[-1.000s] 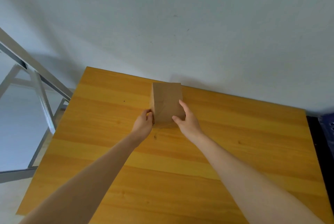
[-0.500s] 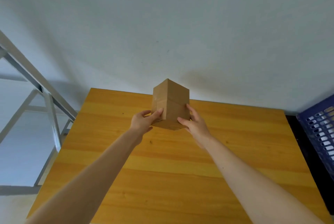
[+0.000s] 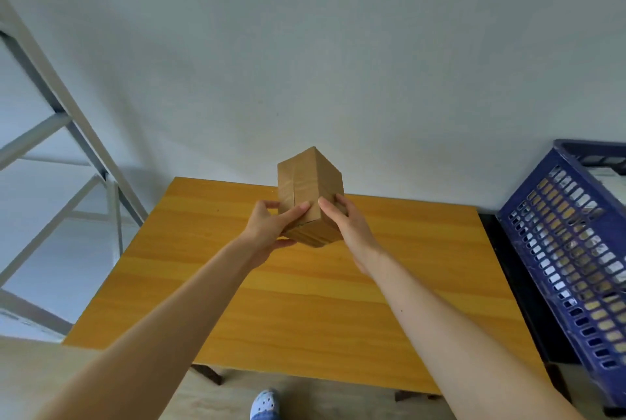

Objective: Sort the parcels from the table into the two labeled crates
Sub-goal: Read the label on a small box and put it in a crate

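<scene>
Head view shows your left hand (image 3: 271,230) and your right hand (image 3: 342,219) together grasping a brown cardboard parcel (image 3: 310,192), lifted clear above the far part of the wooden worktop (image 3: 305,301); your left fingers wrap its near-left face and underside, your right thumb presses the near edge while your right fingers curl round the right face; the parcel stands tall with one corner edge turned toward you; a blue perforated crate (image 3: 569,250) sits off the worktop's right side; a grey metal frame (image 3: 67,135) rises at left; a patterned shoe (image 3: 266,404) shows below the near edge.
</scene>
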Available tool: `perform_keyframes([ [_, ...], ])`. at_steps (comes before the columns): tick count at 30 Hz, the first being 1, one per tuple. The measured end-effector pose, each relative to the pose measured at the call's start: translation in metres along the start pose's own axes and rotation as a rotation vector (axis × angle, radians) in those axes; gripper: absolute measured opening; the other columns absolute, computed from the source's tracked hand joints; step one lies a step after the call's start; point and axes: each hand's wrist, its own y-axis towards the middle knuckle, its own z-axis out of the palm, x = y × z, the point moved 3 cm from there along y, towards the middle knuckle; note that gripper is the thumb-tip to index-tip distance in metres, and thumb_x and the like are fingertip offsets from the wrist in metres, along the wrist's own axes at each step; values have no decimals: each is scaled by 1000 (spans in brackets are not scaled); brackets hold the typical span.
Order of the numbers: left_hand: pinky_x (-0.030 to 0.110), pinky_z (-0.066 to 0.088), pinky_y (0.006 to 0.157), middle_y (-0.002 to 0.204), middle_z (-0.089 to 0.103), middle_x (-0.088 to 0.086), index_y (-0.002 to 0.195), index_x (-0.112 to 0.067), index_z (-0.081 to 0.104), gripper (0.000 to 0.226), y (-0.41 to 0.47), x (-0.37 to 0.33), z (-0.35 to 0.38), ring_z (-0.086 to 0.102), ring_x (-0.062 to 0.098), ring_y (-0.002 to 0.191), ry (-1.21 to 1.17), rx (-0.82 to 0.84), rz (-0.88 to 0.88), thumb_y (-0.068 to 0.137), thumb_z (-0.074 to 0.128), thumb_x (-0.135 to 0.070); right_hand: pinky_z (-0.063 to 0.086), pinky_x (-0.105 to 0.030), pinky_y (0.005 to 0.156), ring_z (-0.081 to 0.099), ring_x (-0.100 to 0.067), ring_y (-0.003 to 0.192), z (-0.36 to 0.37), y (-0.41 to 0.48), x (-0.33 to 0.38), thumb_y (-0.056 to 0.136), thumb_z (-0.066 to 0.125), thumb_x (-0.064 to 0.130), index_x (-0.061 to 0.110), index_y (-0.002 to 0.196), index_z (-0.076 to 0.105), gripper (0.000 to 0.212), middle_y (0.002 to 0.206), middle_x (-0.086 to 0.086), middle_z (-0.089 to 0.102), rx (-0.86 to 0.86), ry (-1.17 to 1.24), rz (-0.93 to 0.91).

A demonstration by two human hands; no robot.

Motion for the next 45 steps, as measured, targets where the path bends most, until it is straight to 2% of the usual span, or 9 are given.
perform_keyframes([
  [4, 47, 57, 85, 114, 61, 9, 124, -15, 39, 85, -32, 0, 21, 65, 23, 101, 9, 14, 31, 56, 85, -39, 45, -14, 72, 58, 2, 102, -18, -33, 2, 79, 69, 57, 30, 136, 42, 69, 117, 17, 59, -5, 15, 0],
  [7, 48, 55, 88, 115, 65, 7, 127, -17, 46, 79, -49, 0, 32, 65, 22, 105, 33, 57, 54, 62, 83, -41, 50, -25, 84, 61, -9, 107, -29, -48, 5, 82, 67, 55, 24, 135, 48, 65, 123, 7, 62, -5, 35, 8],
  [12, 45, 49, 95, 128, 57, -2, 117, -41, 54, 26, -75, -10, 47, 58, 13, 111, 110, 69, 168, 95, 45, -53, 50, -33, 87, 64, -17, 103, -43, -72, 17, 76, 61, 61, 22, 120, 63, 59, 113, 1, 69, -25, 109, -7],
  [16, 54, 37, 105, 153, 32, -4, 141, -53, 30, 49, -82, -10, 53, 38, 29, 136, 166, 151, 192, 94, 21, -66, 49, -38, 83, 63, -22, 98, -45, -83, 23, 73, 58, 62, 18, 116, 64, 62, 112, -10, 68, -48, 200, -13],
  [21, 50, 51, 93, 140, 45, -10, 136, -60, 31, 55, -87, -14, 60, 53, 26, 122, 157, 317, 129, 84, 36, -77, 48, -37, 82, 62, -22, 96, -44, -86, 27, 95, 39, 54, 25, 117, 65, 45, 113, -6, 70, -19, 312, -16],
  [26, 41, 59, 81, 124, 59, 2, 132, -26, 45, 62, -81, -9, 49, 63, 22, 107, 96, 186, 100, 82, 64, -57, 49, -41, 96, 66, -25, 106, -49, -93, 28, 104, 36, 31, 33, 130, 52, 31, 123, -3, 67, -74, 265, -64],
  [30, 35, 56, 84, 113, 65, 2, 126, -14, 52, 60, -81, -11, 45, 66, 17, 100, 135, 152, 132, 80, 73, -45, 52, -30, 84, 66, -20, 107, -51, -98, 32, 103, 43, 24, 46, 134, 45, 39, 123, 2, 67, -146, 174, -92],
  [36, 38, 50, 95, 117, 64, 8, 142, -22, 35, 82, -84, -15, 39, 64, 22, 104, 164, 133, 183, 75, 82, -27, 43, -39, 100, 51, -8, 123, -50, -101, 33, 93, 51, 54, 35, 141, 46, 52, 138, 12, 54, -133, 119, -58],
  [45, 41, 49, 97, 115, 67, 4, 137, -29, 45, 62, -91, -20, 24, 64, 21, 105, 147, 164, 228, 83, 75, -20, 48, -26, 82, 63, -8, 108, -37, -112, 40, 91, 62, 39, 32, 129, 57, 39, 118, 10, 69, -134, 96, -115],
])
